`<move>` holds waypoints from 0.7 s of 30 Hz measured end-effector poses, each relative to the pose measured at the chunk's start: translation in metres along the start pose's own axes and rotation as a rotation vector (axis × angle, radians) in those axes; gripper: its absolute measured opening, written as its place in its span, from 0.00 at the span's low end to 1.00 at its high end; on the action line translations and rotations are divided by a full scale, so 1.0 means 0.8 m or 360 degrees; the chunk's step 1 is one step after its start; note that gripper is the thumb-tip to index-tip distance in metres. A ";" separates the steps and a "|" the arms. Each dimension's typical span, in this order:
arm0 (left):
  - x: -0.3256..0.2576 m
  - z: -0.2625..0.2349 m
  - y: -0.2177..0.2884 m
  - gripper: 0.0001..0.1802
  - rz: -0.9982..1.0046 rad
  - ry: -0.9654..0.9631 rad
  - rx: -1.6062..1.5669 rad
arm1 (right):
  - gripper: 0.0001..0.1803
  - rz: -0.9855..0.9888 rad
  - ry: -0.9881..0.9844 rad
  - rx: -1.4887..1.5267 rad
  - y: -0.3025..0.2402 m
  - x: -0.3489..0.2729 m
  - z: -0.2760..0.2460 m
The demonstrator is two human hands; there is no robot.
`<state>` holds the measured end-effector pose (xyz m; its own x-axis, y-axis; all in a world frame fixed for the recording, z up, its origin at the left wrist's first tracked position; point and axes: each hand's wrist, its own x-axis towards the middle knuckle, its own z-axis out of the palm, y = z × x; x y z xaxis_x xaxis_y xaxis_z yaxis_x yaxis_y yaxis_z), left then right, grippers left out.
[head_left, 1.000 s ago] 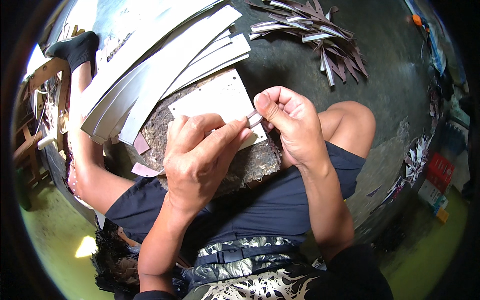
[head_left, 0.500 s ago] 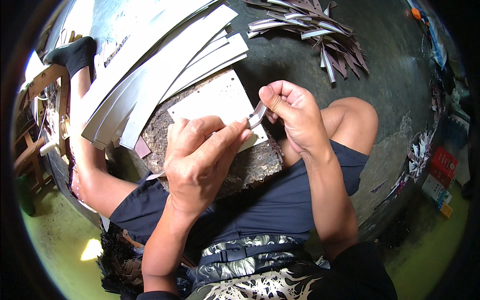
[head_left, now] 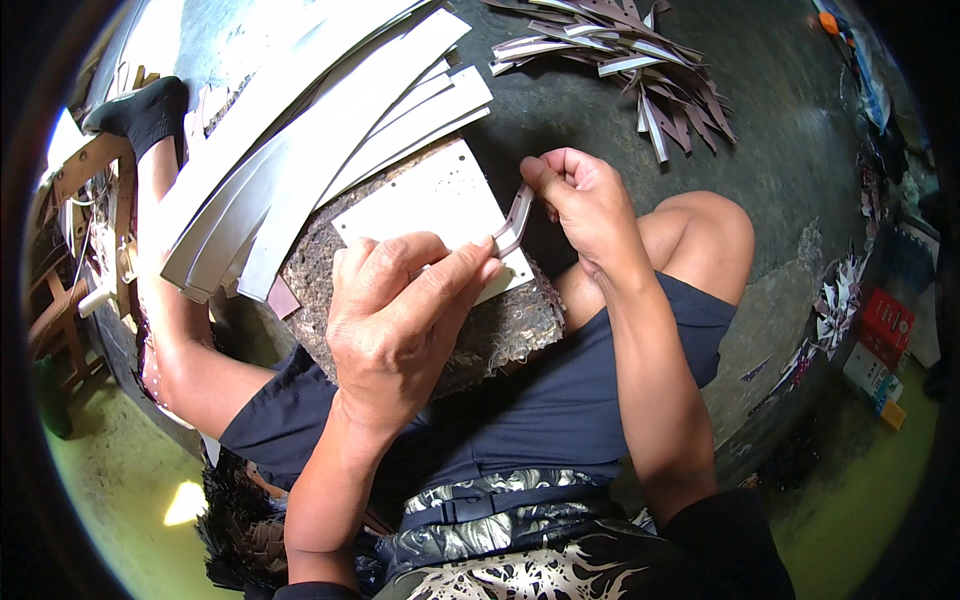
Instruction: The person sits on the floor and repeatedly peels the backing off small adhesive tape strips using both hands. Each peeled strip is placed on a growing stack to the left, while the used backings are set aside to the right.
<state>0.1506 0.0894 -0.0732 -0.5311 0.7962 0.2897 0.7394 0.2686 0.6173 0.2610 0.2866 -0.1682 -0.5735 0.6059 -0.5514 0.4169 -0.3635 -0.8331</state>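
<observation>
A narrow mauve-and-white strip (head_left: 516,222), slightly curved, spans the gap between my two hands. My left hand (head_left: 400,310) has the near end pinched between thumb and fingers, low over a white plate (head_left: 420,205) marked with small dark dots. At the far end, my right hand (head_left: 588,205) is closed on the strip with thumb against bent fingers, just beyond the plate's right edge. The plate lies on a rough, dark block (head_left: 308,258) in front of my lap, partly hidden by my left hand.
Long white strips (head_left: 330,150) fan out at the far left, reaching over the block's edge. A pile of narrow mauve-and-white strips (head_left: 640,70) lies on the dark floor beyond. Scraps (head_left: 840,300) and a red box (head_left: 885,328) are at the right.
My right hand has moved slightly up and away, and the strip now shows more of its length, with its mauve face visible. My left hand stays nearly in place.
</observation>
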 end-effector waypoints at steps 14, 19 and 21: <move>0.001 0.000 -0.001 0.15 0.0042 0.0021 -0.0012 | 0.13 -0.0253 0.0338 -0.0941 0.018 0.030 0.002; 0.001 0.000 -0.002 0.16 0.0043 0.0021 -0.0023 | 0.16 -0.0307 0.0415 -0.1192 0.019 0.038 0.002; 0.001 0.000 -0.002 0.16 0.0041 0.0028 -0.0026 | 0.15 -0.0290 0.0441 -0.1237 0.018 0.039 0.002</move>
<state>0.1491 0.0897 -0.0740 -0.5193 0.7930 0.3187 0.7463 0.2390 0.6212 0.2478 0.2988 -0.1973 -0.5273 0.7965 -0.2959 0.7594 0.2855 -0.5847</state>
